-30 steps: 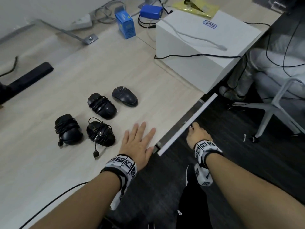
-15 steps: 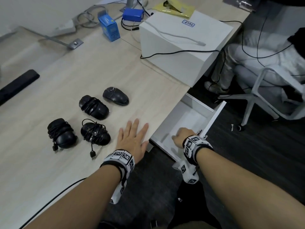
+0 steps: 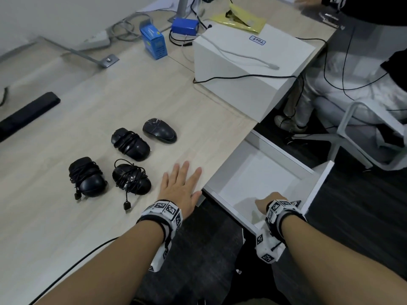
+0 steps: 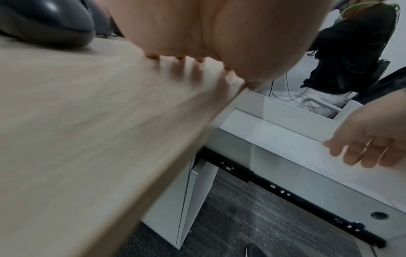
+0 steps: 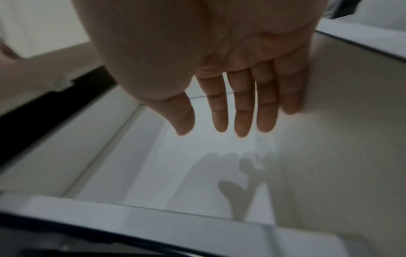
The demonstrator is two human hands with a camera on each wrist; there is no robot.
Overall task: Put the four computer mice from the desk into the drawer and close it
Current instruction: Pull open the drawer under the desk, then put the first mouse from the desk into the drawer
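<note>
You are now hovering your right hand (image 3: 263, 204), fingers (image 5: 241, 111) released, over the newly opened drawer (image 3: 320, 186) at lower right, mice (image 3: 130, 144) waiting.

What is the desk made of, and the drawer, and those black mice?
The desk looks like pale wood or wood-look laminate: streaky grain lines, matte. The drawer looks like smooth white coated board or metal; which one cannot be told. The four mice look like black plastic, glossy where light glints, three wrapped in thin, probably rubbery cables.
</note>
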